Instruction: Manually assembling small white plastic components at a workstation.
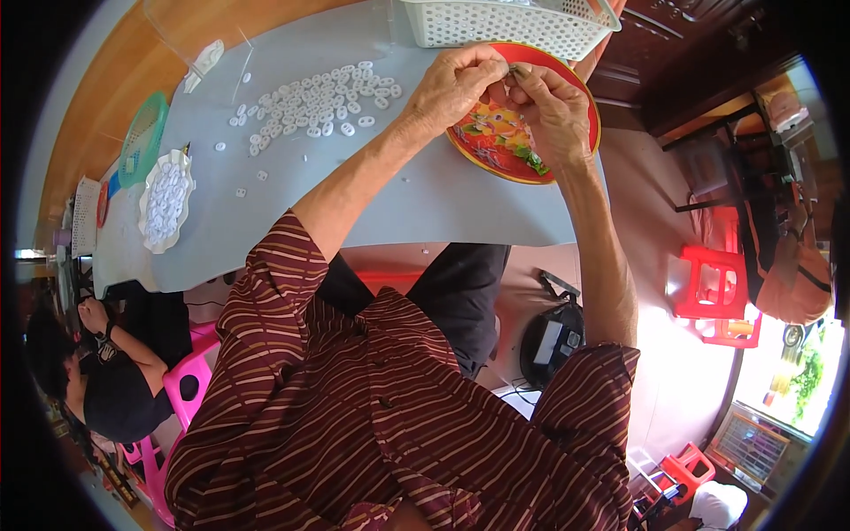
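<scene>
Both arms reach forward over a round red tray (591, 115) with a gold rim and a colourful printed middle. My left hand (453, 87) is closed, thumb and forefinger pinched together above the tray's far left part. Close against it, my right hand (556, 108) pinches too, its fingertips meeting the left ones. What lies between the fingertips is too small to make out. To the left of my left hand, many small white oval pieces (323, 102) with holes lie spread over the grey table (372, 199).
A white perforated basket (522, 34) stands behind the tray. At the left are a white scalloped dish (146, 208) of small white pieces and a green basket (143, 142). Another person (124, 372) sits at lower left by a pink chair (190, 385). Red stools (713, 283) stand at right.
</scene>
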Motion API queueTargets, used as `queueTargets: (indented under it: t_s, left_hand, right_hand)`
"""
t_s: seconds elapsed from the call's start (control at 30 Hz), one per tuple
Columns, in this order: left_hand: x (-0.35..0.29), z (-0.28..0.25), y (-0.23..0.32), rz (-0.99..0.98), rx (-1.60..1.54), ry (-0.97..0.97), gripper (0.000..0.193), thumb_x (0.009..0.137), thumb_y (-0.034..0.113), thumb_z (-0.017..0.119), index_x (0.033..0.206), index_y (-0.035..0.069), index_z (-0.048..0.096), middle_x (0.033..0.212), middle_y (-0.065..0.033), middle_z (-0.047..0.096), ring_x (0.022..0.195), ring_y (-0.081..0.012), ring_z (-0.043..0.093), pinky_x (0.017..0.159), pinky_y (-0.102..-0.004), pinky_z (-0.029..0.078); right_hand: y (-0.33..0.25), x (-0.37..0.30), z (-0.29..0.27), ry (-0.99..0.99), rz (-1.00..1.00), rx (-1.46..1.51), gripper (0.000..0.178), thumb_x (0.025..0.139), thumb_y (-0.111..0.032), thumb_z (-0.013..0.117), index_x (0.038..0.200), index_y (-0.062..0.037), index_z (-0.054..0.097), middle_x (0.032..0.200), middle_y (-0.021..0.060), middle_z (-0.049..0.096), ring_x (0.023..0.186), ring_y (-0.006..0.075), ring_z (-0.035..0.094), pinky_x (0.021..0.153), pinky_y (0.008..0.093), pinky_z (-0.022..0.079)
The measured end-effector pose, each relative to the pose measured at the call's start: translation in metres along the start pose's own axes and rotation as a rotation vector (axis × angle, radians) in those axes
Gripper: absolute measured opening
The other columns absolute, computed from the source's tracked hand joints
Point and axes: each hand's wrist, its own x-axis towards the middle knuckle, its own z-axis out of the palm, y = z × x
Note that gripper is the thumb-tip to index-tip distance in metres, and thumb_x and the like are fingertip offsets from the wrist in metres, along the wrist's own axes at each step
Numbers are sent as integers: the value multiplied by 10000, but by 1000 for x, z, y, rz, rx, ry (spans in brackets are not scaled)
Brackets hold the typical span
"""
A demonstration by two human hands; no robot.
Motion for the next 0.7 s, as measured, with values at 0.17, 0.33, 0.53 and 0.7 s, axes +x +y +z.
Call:
queueTargets:
  t_s: [0.17,0.33,0.53,0.7]
  left_hand:
    - [-2,7,7,173,356,21,138,885,140,532,871,17,592,686,-48,590,632,-121,551,574,-287,446]
    - [3,5,6,395,797,35,53,839,58,541,875,23,559,688,-134,582,598,-196,563,564,-326,459]
    - [-2,11,11,226,459,79,81,850,82,544,858,14,588,671,-83,564,610,-123,547,551,-303,442]
    - [0,15,-8,130,186,112,121,878,103,536,873,5,606,651,-25,558,595,-87,500,552,-258,433]
  right_hand:
    - [5,-3,-8,41,10,-43,169,871,-131,635,884,35,657,721,49,617,650,98,551,616,221,467]
    - [1,-6,0,116,-80,-349,169,881,-128,607,918,27,666,725,36,618,631,79,542,593,219,463]
    - [6,-7,0,128,5,-41,170,878,-125,606,929,28,659,730,34,617,647,82,560,598,219,478]
    - [8,-11,-8,121,70,44,161,873,-126,613,910,24,657,735,38,622,631,87,552,599,218,481]
